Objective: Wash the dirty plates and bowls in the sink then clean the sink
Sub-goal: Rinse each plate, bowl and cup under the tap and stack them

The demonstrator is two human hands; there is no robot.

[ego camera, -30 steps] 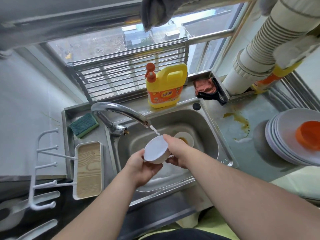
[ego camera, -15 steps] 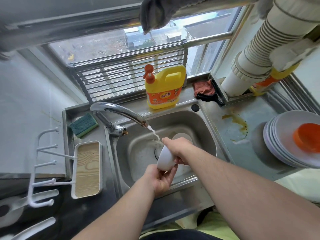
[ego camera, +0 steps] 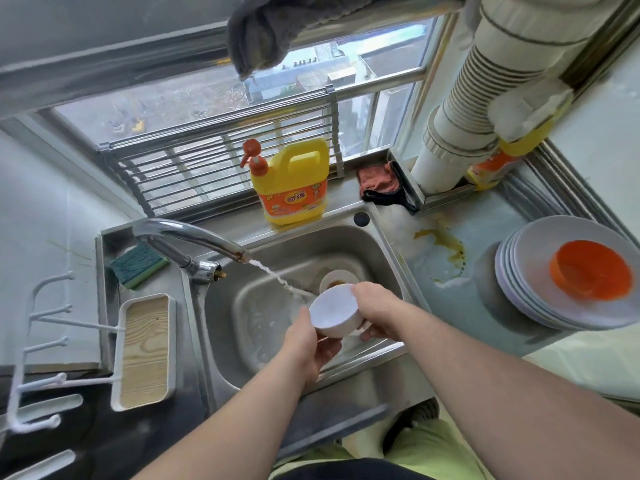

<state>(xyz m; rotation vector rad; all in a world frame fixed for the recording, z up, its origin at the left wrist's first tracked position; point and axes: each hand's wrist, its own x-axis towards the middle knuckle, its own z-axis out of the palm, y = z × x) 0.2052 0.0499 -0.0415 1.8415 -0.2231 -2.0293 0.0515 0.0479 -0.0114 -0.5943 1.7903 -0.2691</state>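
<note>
Head view: rinsing step. Bowl (ego camera: 334, 315) over sink (ego camera: 221, 306), base up, just under tap (ego camera: 194, 237) stream. Left hand (ego camera: 306, 344) cupped beneath, right hand (ego camera: 375, 315) gripping rim. Next, probably: turn, rinse inside. Dirty bowl (ego camera: 337, 277) behind, waiting.

The white bowl (ego camera: 334, 315) has turned bottom-up again.

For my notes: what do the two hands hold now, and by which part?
Both hold one white bowl: the left hand grips its lower side, the right hand its far rim.
</note>
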